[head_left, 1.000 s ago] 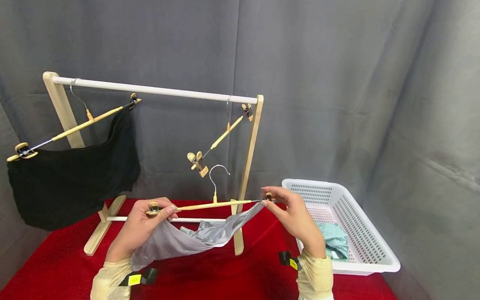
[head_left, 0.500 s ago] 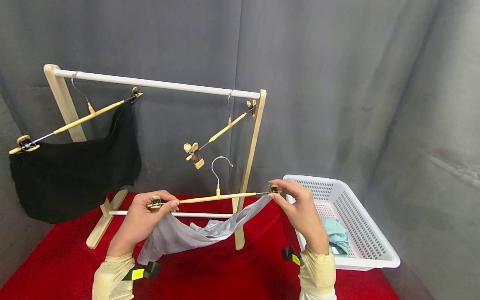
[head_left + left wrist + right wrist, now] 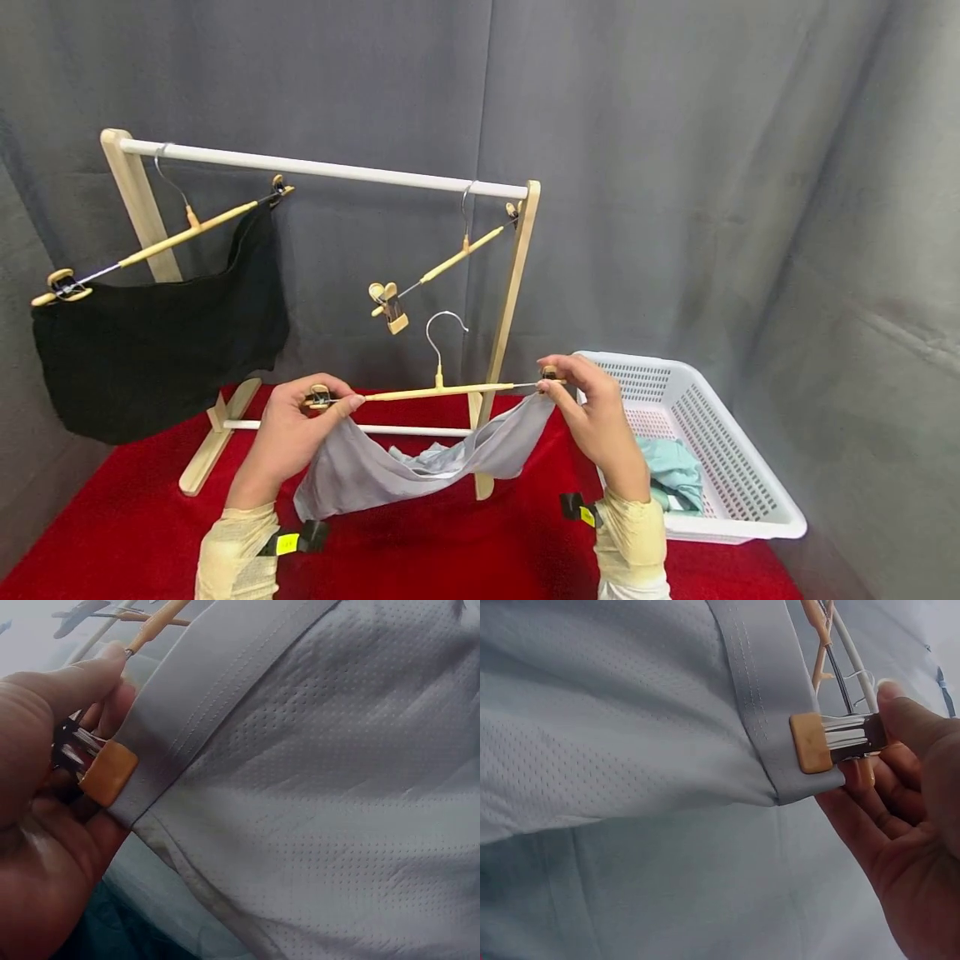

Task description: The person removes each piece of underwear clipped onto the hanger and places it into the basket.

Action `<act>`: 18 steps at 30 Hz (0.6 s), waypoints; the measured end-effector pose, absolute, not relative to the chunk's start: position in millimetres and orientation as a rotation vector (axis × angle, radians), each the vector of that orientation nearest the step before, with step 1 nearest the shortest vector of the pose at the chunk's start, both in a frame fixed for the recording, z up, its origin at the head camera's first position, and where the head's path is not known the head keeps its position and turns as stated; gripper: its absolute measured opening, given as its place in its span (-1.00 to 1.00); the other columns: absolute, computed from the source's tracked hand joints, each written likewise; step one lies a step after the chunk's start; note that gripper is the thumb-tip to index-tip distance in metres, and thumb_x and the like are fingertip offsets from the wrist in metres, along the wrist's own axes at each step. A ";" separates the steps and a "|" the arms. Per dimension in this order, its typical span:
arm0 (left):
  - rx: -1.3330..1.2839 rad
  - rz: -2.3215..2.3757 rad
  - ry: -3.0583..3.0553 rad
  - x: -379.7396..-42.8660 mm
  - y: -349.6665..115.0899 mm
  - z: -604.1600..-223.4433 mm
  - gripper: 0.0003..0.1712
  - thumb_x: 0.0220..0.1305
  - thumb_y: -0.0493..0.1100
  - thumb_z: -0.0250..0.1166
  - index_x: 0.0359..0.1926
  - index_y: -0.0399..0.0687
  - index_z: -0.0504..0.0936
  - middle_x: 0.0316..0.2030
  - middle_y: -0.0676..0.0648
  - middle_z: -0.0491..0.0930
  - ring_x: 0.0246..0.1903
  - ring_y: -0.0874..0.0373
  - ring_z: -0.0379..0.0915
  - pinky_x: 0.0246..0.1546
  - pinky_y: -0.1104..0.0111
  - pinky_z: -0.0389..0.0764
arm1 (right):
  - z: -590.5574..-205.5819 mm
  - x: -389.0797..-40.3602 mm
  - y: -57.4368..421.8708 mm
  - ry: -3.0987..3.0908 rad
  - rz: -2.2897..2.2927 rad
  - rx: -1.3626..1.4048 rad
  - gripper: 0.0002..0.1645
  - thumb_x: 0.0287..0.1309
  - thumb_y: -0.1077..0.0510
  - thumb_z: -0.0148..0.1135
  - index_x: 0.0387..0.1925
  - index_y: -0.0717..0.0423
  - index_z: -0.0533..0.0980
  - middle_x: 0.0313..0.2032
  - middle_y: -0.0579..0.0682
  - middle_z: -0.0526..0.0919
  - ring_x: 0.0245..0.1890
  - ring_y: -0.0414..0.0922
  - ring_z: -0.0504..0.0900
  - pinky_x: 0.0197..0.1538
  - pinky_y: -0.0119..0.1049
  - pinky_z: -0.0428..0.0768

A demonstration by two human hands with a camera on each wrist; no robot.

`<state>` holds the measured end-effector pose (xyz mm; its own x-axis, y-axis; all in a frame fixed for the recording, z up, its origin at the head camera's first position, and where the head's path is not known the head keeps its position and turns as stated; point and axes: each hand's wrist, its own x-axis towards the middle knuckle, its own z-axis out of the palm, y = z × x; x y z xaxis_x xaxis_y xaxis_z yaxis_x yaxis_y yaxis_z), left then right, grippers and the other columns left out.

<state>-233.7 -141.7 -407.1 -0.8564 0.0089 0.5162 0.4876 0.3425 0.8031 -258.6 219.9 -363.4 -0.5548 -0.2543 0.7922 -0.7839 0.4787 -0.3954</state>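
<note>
A clip hanger (image 3: 440, 391) with a yellow bar and metal hook hangs level between both hands, its hook upright and free. Light grey underpants (image 3: 420, 479) with a stitched waistband and mesh fabric hang from it. The left hand (image 3: 288, 429) pinches the bar beside the left clip (image 3: 109, 773), which bites the waistband corner. At the other end, the right hand (image 3: 600, 412) holds the right clip (image 3: 812, 742) between thumb and fingers. That clip also grips the waistband.
A wooden rack (image 3: 517, 275) with a white rail (image 3: 322, 169) stands behind. Black shorts (image 3: 165, 350) hang at left on one clip hanger. A bare clip hanger (image 3: 450, 265) hangs at the right end. A white basket (image 3: 750, 492) holds teal cloth (image 3: 671, 471).
The hands and hanger have risen slightly, and the underpants with them. The right side of the underpants now hangs fuller below the right clip.
</note>
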 end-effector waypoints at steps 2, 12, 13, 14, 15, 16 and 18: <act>-0.404 -1.534 -2.218 -230.9 -140.7 -405.3 -0.75 0.02 0.06 0.35 -0.31 0.09 0.61 -0.37 0.04 0.58 -0.39 0.11 0.44 -0.39 0.34 0.56 | -359.3 -253.7 216.6 -2.076 1.038 0.852 -0.70 -0.02 0.30 0.28 -0.16 0.14 0.54 -0.34 0.00 0.60 -0.30 -0.15 0.52 -0.08 -0.35 0.51; -0.350 -1.515 -2.267 -211.0 -128.3 -378.3 -0.79 0.08 -0.04 0.32 -0.33 -0.05 0.57 -0.41 -0.03 0.55 -0.42 0.09 0.40 -0.42 0.32 0.52 | -355.4 -252.0 215.7 -2.180 1.200 0.868 -0.77 0.07 0.27 0.21 -0.18 0.21 0.49 -0.33 0.10 0.58 -0.37 -0.07 0.58 -0.28 -0.35 0.53; -0.347 -1.515 -2.269 -209.8 -128.2 -378.1 -0.79 0.07 -0.04 0.32 -0.34 -0.05 0.57 -0.42 -0.03 0.55 -0.42 0.09 0.40 -0.41 0.32 0.52 | -356.7 -252.0 216.4 -2.187 1.226 0.876 -0.77 0.07 0.27 0.20 -0.18 0.22 0.49 -0.34 0.10 0.57 -0.37 -0.06 0.59 -0.30 -0.35 0.55; -0.347 -1.514 -2.268 -208.8 -128.2 -378.0 -0.79 0.07 -0.04 0.33 -0.34 -0.05 0.57 -0.42 -0.03 0.55 -0.43 0.09 0.40 -0.42 0.31 0.51 | -357.9 -251.9 216.8 -2.192 1.248 0.881 -0.78 0.08 0.27 0.20 -0.19 0.22 0.48 -0.34 0.08 0.57 -0.38 -0.05 0.60 -0.32 -0.36 0.55; -0.352 -1.511 -2.265 -208.1 -128.5 -377.9 -0.79 0.07 -0.03 0.33 -0.34 -0.05 0.57 -0.42 -0.03 0.55 -0.43 0.08 0.40 -0.42 0.31 0.52 | -358.9 -252.1 217.1 -2.192 1.260 0.888 -0.78 0.08 0.27 0.20 -0.19 0.22 0.48 -0.35 0.07 0.56 -0.38 -0.04 0.60 -0.33 -0.36 0.55; -0.353 -1.512 -2.262 -207.9 -128.6 -377.9 -0.78 0.07 -0.03 0.33 -0.34 -0.04 0.57 -0.42 -0.03 0.55 -0.43 0.08 0.40 -0.41 0.31 0.52 | -359.3 -252.3 217.2 -2.189 1.263 0.894 -0.79 0.08 0.27 0.20 -0.19 0.22 0.48 -0.36 0.07 0.56 -0.39 -0.04 0.59 -0.33 -0.37 0.55; -0.359 -1.517 -2.254 -208.1 -129.1 -377.9 -0.78 0.07 -0.02 0.32 -0.34 -0.04 0.57 -0.42 -0.03 0.56 -0.43 0.08 0.40 -0.41 0.31 0.52 | -360.0 -252.7 216.7 -2.175 1.268 0.906 -0.80 0.08 0.28 0.19 -0.21 0.22 0.48 -0.38 0.07 0.56 -0.39 -0.04 0.60 -0.33 -0.38 0.54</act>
